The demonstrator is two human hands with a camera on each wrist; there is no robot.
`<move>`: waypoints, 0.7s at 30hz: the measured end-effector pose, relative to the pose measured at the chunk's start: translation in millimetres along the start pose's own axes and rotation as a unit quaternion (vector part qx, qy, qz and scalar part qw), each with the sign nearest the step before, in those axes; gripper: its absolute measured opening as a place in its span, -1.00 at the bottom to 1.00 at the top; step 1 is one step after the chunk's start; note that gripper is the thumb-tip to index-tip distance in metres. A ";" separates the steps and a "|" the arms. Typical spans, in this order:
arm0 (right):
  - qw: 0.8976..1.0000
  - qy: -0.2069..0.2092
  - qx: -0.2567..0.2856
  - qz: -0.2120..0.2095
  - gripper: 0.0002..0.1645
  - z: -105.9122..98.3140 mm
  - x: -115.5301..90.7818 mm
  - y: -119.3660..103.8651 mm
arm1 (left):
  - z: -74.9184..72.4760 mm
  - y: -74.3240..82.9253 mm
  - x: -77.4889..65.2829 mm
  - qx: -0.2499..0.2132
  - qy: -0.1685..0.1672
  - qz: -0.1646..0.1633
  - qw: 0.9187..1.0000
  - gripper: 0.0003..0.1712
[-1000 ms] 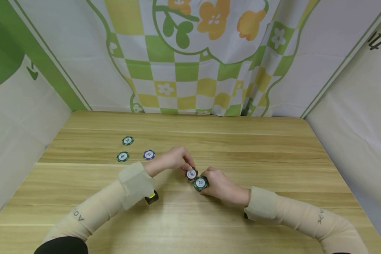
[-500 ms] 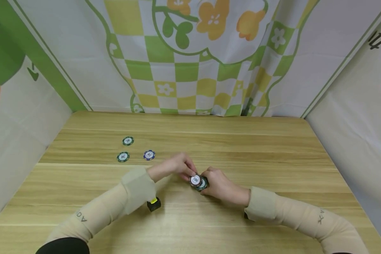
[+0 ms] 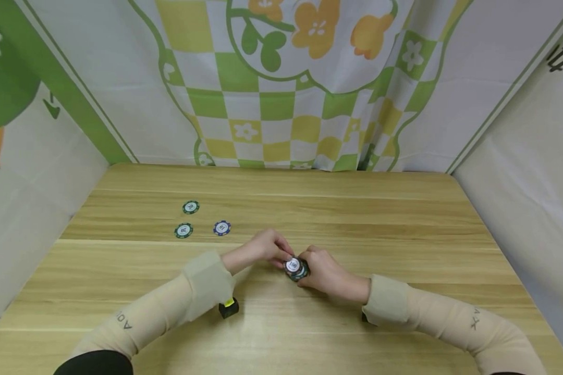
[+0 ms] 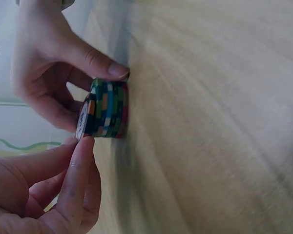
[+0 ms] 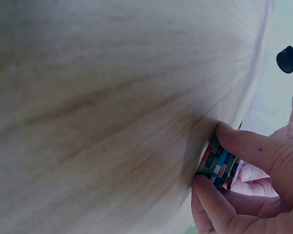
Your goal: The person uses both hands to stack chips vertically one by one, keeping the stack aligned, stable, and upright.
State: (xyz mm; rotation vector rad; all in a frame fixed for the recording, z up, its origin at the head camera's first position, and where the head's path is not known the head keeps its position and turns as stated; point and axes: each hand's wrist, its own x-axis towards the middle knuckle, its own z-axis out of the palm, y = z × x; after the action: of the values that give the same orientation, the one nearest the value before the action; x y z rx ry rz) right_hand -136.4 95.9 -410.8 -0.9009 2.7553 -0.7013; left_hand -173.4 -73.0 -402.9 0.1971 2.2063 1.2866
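A short stack of poker chips (image 4: 112,109) in green, blue and red stands on the table. My right hand (image 3: 327,275) grips its sides, thumb opposite fingers, as the right wrist view also shows on the stack (image 5: 216,163). Between the thumb and fingers of my left hand (image 3: 268,247) is a dark poker chip (image 3: 292,265) marked 100. It lies over the top of the stack, shifted slightly toward my left hand, with part of the green top chip (image 3: 302,274) showing beside it.
To the left on the wooden table (image 3: 380,219) lie two green 20 chips, one farther back (image 3: 191,207) and one nearer (image 3: 183,230), plus a blue 10 chip (image 3: 222,228). A checkered curtain (image 3: 291,109) hangs behind the table's back edge. A black wrist device (image 3: 228,307) sits under my left cuff.
My left hand has moved right and slightly nearer, bringing the 100 chip from beside the stack to over its top. My right hand has stayed around the stack.
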 end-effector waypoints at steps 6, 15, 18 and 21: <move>1.000 -0.004 0.001 -0.002 -0.53 -0.4 0.6 0.5 | 6.6 -1.7 -3.5 0.000 0.009 0.017 1.000 -0.87; 1.000 -0.001 0.000 -0.008 -0.54 0.2 0.2 1.8 | 10.1 -1.3 -5.2 0.012 0.026 0.031 0.999 -0.89; 1.000 0.000 -0.002 -0.008 -0.54 0.2 0.2 1.9 | 10.6 -1.9 -6.0 0.009 0.028 0.039 0.999 -0.89; 1.000 0.001 -0.003 -0.008 -0.54 0.3 0.2 1.9 | 11.2 -2.4 -6.5 0.007 0.031 0.041 0.999 -0.89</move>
State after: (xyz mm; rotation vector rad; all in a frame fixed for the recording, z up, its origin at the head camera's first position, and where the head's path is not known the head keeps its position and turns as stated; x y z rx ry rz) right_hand -137.4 97.0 -412.0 -0.9257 2.7561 -0.6961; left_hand -161.6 -68.5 -406.4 0.2599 2.2811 1.3389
